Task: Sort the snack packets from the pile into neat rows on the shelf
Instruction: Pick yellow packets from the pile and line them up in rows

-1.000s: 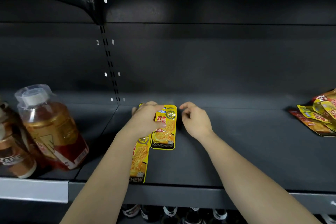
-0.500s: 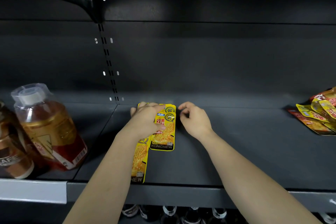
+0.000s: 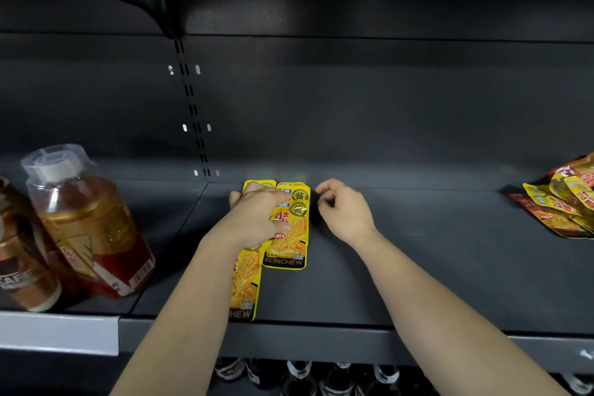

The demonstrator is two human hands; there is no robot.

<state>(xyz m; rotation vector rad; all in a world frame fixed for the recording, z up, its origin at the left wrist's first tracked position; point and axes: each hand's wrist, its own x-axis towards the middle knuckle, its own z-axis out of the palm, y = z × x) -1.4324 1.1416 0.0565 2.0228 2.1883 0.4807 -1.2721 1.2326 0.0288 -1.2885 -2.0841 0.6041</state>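
Yellow snack packets lie on the dark grey shelf (image 3: 418, 273), and I read the scene from the left. At the far left a brown coffee bottle (image 3: 22, 270) and an amber tea bottle (image 3: 86, 228) lean on the neighbouring shelf section, well apart from the packets.

The left packet (image 3: 246, 283) has its long axis running near to far, its lettered end at the near edge. My left hand (image 3: 257, 215) rests flat on the packets, fingers extended to their far ends, thumb on the right packet (image 3: 289, 244). That one lies parallel, just beside the first, its KONCHEW end pointing near; another packet top shows under its far end.

My right hand (image 3: 345, 212) sits just right of it, fingers curled, holding nothing I can see.

At the far right lies the pile (image 3: 559, 206) of red and yellow packets. Bottle tops (image 3: 299, 374) show below the shelf.
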